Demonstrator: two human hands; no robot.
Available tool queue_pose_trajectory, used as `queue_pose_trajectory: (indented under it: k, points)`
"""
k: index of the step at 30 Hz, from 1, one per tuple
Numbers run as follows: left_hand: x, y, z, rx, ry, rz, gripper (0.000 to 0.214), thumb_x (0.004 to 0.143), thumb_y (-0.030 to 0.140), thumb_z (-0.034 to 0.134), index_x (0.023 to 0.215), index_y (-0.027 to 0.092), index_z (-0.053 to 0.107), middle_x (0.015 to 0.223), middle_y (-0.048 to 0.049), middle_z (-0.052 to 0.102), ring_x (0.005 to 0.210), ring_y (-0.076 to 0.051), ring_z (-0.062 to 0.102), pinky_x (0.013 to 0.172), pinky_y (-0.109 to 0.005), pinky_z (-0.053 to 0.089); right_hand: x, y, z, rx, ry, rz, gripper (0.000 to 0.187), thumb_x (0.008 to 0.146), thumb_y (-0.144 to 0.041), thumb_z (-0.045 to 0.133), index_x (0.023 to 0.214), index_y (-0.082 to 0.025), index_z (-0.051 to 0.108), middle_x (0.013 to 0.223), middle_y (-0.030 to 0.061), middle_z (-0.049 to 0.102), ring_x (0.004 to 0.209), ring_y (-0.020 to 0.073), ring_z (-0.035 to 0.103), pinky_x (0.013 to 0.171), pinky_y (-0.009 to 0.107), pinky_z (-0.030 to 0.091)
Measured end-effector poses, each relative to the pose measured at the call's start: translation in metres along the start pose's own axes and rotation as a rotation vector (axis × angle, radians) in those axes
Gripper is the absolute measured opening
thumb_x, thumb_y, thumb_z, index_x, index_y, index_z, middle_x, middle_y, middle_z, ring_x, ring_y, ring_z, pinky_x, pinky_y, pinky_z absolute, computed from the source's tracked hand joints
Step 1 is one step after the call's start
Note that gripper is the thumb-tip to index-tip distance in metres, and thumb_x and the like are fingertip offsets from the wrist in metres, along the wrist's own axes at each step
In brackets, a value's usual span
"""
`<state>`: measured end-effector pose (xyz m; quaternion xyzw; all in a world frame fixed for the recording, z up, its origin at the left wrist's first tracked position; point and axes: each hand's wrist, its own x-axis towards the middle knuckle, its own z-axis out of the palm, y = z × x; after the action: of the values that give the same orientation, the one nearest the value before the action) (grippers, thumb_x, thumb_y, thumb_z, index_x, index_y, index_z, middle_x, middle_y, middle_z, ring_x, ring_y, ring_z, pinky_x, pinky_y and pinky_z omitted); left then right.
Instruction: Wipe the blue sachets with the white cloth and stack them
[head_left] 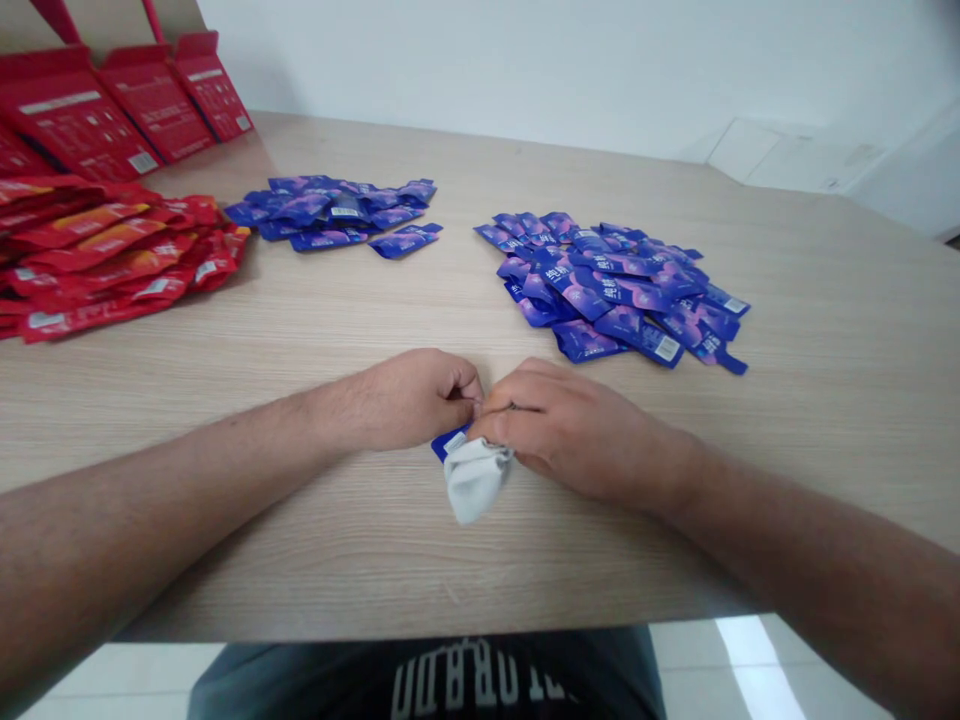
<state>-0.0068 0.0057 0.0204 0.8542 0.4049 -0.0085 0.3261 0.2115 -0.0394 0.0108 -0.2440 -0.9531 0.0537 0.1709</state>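
My left hand point(424, 400) is closed in a pinch on a small blue sachet point(446, 441), only a corner of which shows below the fingers. Pressed up against it, my right hand point(574, 425) has its fingers closed round a white cloth point(474, 485) that hangs down in front of the sachet. The fingertips of both hands meet, so most of the sachet is hidden. Beyond my right hand lies a large heap of blue and purple sachets point(600, 275). Farther off to the left is a smaller pile of the same sachets point(330, 208).
At the far left, red and orange packets point(112, 250) are stacked in a heap. Red cartons point(82, 115) with open flaps stand behind them. The wooden table point(337, 560) ends in front of my lap, and a white wall point(525, 70) rises behind it.
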Motion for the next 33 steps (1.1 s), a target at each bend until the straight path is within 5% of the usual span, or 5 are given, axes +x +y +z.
queue_pose_trajectory:
  k: [11, 16, 21, 27, 33]
  points:
    - [0.001, -0.002, 0.001, -0.009, -0.008, -0.007, 0.02, 0.08, 0.024, 0.05, 0.082, 0.023, 0.07, 0.067, 0.0064, 0.068, 0.063, -0.01, 0.061, 0.057, -0.021, 0.038, -0.001, 0.0, -0.001, -0.001, -0.013, 0.01, 0.023, 0.096, -0.013, 0.051, 0.111, -0.02, 0.068, 0.108, 0.0063, 0.066, 0.102, 0.0206, 0.057, 0.093, 0.035, 0.046]
    - [0.0, 0.0, 0.001, -0.012, 0.0, -0.027, 0.021, 0.079, 0.024, 0.049, 0.082, 0.023, 0.07, 0.068, 0.0059, 0.068, 0.061, -0.01, 0.06, 0.056, -0.022, 0.037, -0.003, 0.011, -0.002, -0.036, 0.019, 0.136, 0.023, 0.087, -0.007, 0.056, 0.104, -0.016, 0.069, 0.106, 0.0099, 0.065, 0.099, 0.0223, 0.058, 0.088, 0.037, 0.048]
    - [0.0, 0.001, -0.001, -0.003, -0.01, -0.024, 0.02, 0.079, 0.026, 0.051, 0.083, 0.023, 0.07, 0.069, 0.0054, 0.068, 0.065, -0.012, 0.06, 0.058, -0.022, 0.038, -0.001, 0.001, 0.0, -0.027, -0.01, 0.019, 0.023, 0.095, -0.013, 0.052, 0.109, -0.019, 0.069, 0.106, 0.0079, 0.066, 0.101, 0.0214, 0.057, 0.092, 0.037, 0.046]
    - [0.0, 0.002, 0.0, -0.01, -0.009, -0.033, 0.021, 0.08, 0.024, 0.049, 0.084, 0.023, 0.07, 0.069, 0.0054, 0.068, 0.063, -0.011, 0.059, 0.058, -0.022, 0.037, -0.004, 0.013, -0.002, -0.021, 0.002, 0.141, 0.024, 0.086, -0.006, 0.057, 0.105, -0.017, 0.068, 0.106, 0.0095, 0.065, 0.099, 0.0223, 0.058, 0.09, 0.036, 0.047]
    - [0.0, 0.0, 0.001, -0.003, -0.003, -0.021, 0.021, 0.08, 0.026, 0.05, 0.083, 0.023, 0.07, 0.069, 0.0052, 0.067, 0.065, -0.011, 0.06, 0.058, -0.022, 0.037, 0.0, 0.002, -0.002, -0.013, -0.035, 0.027, 0.024, 0.093, -0.012, 0.052, 0.109, -0.019, 0.068, 0.106, 0.0073, 0.065, 0.101, 0.0213, 0.057, 0.092, 0.036, 0.046]
